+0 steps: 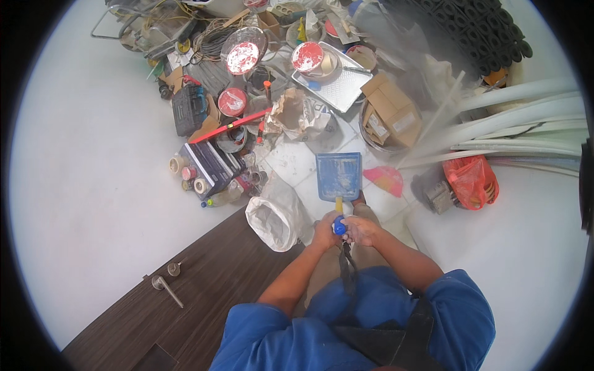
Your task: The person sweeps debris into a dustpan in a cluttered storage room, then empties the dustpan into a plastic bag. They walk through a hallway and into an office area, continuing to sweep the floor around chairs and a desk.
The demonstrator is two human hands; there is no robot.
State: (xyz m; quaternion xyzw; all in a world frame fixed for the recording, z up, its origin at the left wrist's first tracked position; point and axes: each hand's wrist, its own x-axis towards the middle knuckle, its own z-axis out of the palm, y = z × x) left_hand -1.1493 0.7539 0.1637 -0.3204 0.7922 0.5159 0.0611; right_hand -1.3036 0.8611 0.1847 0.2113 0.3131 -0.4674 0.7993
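Both hands, left hand (324, 233) and right hand (361, 230), meet, fingers curled.

A matt blue plastic dustpan (338, 175), dusted white, beside a crinkled woven white sack (278, 215), a brown wood-grain door (185, 290) and its brushed metal handle (167, 289).

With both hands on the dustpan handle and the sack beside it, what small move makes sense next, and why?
Probably swing the blue dustpan left toward the white sack. Both hands, left and right, grip its handle, pale dust lies on its blade, and the sack sits just left of it. Whether the sack's mouth faces the pan is hard to tell.
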